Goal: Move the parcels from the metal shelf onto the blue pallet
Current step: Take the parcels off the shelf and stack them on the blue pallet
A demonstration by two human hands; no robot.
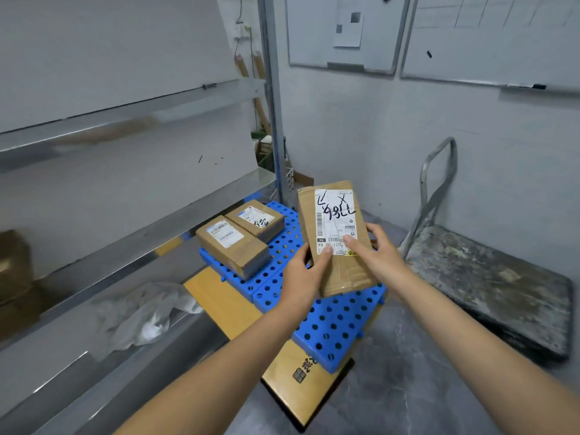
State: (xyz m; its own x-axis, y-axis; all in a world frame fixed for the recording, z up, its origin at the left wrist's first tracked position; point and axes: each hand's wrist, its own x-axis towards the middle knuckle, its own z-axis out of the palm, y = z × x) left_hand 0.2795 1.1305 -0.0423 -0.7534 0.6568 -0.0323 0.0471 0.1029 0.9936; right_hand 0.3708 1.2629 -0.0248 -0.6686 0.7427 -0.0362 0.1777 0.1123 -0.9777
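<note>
I hold a brown cardboard parcel with a white shipping label up above the blue perforated pallet. My left hand grips its lower left edge, thumb on the label. My right hand grips its lower right side. Two more brown parcels lie side by side on the pallet's far left part, the nearer parcel and the farther parcel, both with labels up. The metal shelf runs along the left.
A crumpled clear plastic bag lies on the shelf's lower level. A brown box sits at the far left. Yellow board lies under the pallet. A worn flatbed trolley stands at the right. Whiteboards hang on the wall.
</note>
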